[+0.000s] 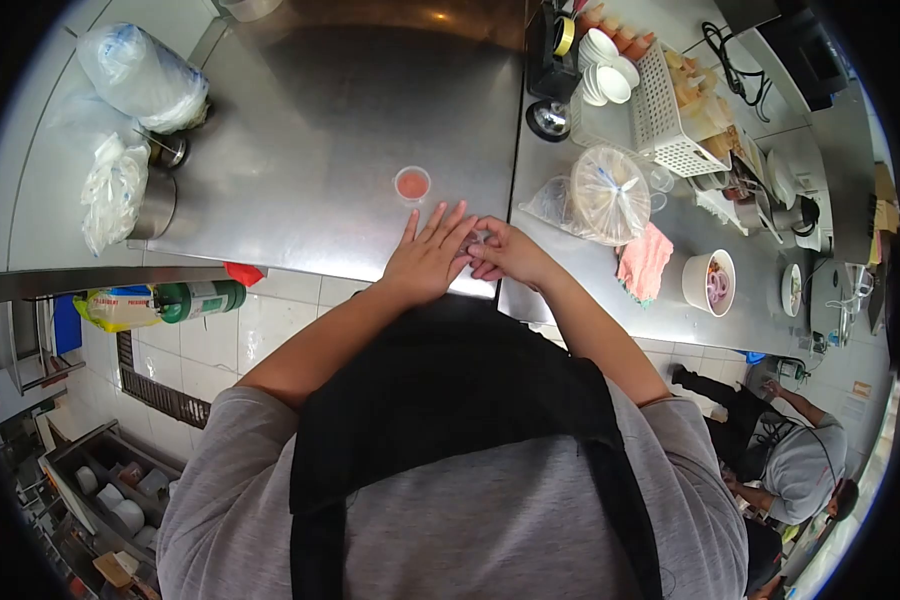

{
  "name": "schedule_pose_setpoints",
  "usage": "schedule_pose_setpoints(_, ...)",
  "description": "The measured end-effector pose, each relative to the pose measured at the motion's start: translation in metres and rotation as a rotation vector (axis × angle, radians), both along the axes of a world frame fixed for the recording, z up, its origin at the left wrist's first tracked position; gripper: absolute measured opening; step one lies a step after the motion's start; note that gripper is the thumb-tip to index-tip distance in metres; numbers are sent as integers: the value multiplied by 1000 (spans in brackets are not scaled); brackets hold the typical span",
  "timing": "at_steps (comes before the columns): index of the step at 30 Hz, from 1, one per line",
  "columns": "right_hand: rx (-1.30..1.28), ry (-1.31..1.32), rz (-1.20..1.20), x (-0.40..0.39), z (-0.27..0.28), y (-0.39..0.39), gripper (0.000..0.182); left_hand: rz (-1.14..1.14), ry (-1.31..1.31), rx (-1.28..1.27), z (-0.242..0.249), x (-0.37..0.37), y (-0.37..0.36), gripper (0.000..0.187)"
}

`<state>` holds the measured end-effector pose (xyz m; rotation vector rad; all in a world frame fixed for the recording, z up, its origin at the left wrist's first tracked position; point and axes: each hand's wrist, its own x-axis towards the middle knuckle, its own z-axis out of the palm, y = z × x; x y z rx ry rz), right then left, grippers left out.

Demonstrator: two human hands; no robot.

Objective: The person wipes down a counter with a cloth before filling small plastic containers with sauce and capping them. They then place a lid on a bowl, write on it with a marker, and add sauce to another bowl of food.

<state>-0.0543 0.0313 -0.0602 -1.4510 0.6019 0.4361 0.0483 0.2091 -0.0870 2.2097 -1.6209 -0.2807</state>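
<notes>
On the steel counter (310, 150), a small clear cup (412, 183) with an orange-pink filling stands just beyond my fingers. My left hand (430, 250) is open over the counter's near edge, its fingers stretched out and spread. Beside it my right hand (505, 252) has its fingers bent together, meeting the thumb side of the left. Between the two hands shows a small clear plastic piece (479, 238), pinched in the right fingers and partly covered by them; I cannot tell its exact kind.
To the right are a plastic-wrapped stack (610, 195), a pink cloth (645, 262), a paper bowl (709, 283) with sliced onion and a white basket (665, 105). Plastic bags (142, 78) and a metal pot (155, 205) stand left. Another person (795, 460) works at the lower right.
</notes>
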Motion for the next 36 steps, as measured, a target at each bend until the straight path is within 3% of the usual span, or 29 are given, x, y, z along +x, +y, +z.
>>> schedule_pose_setpoints(5,6,-29,-26,-5,-5,3,34,24,30,-152,-3,-1,3,67)
schedule_pose_setpoints(8,-7,-48,-103,-6,-4,9,37,13,-6,-95,-1,1,3,65)
schedule_pose_setpoints(12,-130,-69,-123,-12,-2,23,42,9,138,86,7,4,-1,66)
schedule_pose_setpoints(14,-887,-504,-155,-18,-4,44,49,6,191,104,5,8,2,67)
schedule_pose_setpoints(15,-886,-508,-149,-18,-1,47,49,-9,199,10,3,8,5,68)
schedule_pose_setpoints(17,-1189,-691,51,-13,8,53,55,-18,200,-84,-1,9,16,69)
schedule_pose_setpoints(19,-1181,-737,150,-5,6,46,54,22,432,-251,-3,13,33,68)
schedule_pose_setpoints(21,-1237,-676,443,11,-6,37,50,42,388,-269,6,17,58,65)
schedule_pose_setpoints(23,-1211,-673,316,33,1,37,45,76,333,-289,10,19,78,63)
schedule_pose_setpoints(25,-1151,-713,158,69,29,47,42,65,444,-315,10,35,105,52)
schedule_pose_setpoints(28,-1206,-784,236,107,11,62,35,157,584,-278,26,64,137,34)
schedule_pose_setpoints(31,-1355,-784,334,120,-2,72,27,183,160,-329,45,127,161,32)
schedule_pose_setpoints(33,-1413,-786,346,119,3,77,24,285,-29,-400,82,176,173,32)
schedule_pose_setpoints(35,-1483,-625,414,112,14,83,21,402,-377,-464,127,235,185,27)
schedule_pose_setpoints(36,-1489,-631,410,107,13,84,21,544,-307,-459,154,261,192,29)
